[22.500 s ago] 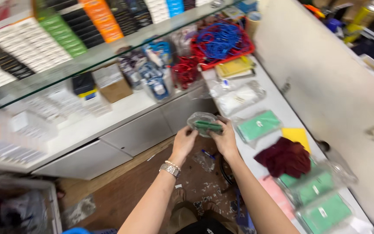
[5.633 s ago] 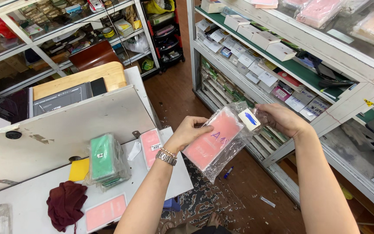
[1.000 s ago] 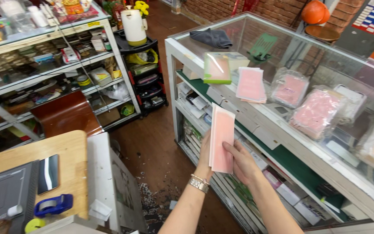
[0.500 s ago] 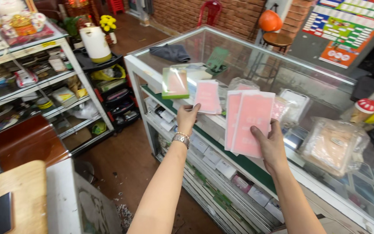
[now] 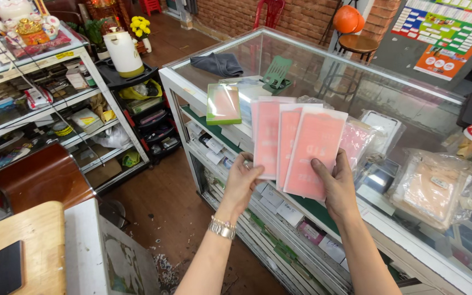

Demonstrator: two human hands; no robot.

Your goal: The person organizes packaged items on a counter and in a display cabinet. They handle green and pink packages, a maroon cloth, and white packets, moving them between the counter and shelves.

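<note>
Both hands hold up a fan of three flat pink packets [image 5: 296,145] over the front edge of a glass display counter [image 5: 323,82]. My right hand [image 5: 337,183] grips the rightmost packets from below. My left hand [image 5: 243,183], with a metal watch on its wrist, pinches the leftmost packet's lower edge. A green-framed pink box [image 5: 223,104] lies on the glass just left of the fan. More pink packets in clear bags [image 5: 356,139] lie behind it.
A grey cloth [image 5: 217,64] and a green stand [image 5: 277,71] sit at the counter's far end. A clear bag of beige items [image 5: 438,188] lies at right. Metal shelving [image 5: 45,109] with a white jug [image 5: 124,53] stands at left; a wooden table corner [image 5: 23,240] is at lower left.
My left hand has come back from the green-framed box on the glass to the packets. The packets are now spread into a fan of three between both hands.
</note>
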